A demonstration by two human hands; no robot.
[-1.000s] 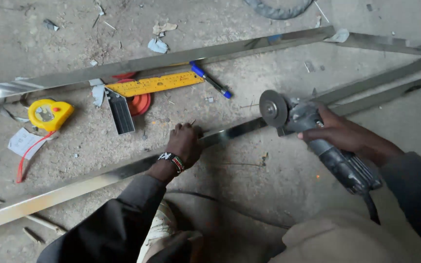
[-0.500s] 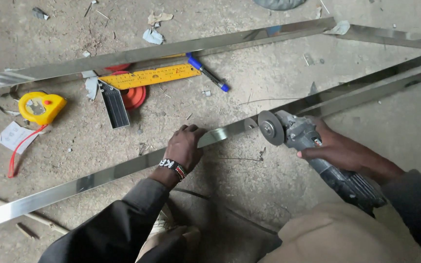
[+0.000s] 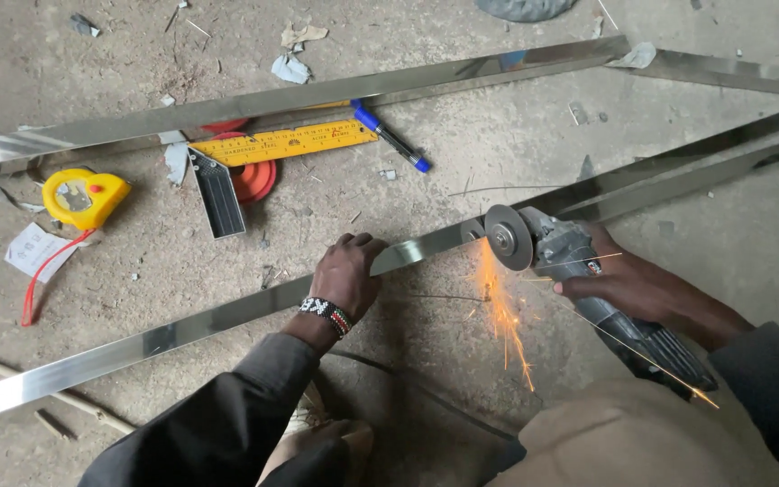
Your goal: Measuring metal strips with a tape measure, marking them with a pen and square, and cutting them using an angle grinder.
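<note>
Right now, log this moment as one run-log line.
left hand: pressing steel strip to floor | right hand: holding angle grinder | disc: on strip, sparks flying

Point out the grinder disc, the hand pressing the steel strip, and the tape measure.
grinder disc [image 3: 505, 236], head view, on the hub at the disc's centre.
left hand [image 3: 346, 275], head view, on the back of the hand.
tape measure [image 3: 83, 197], head view, on its yellow case.
</note>
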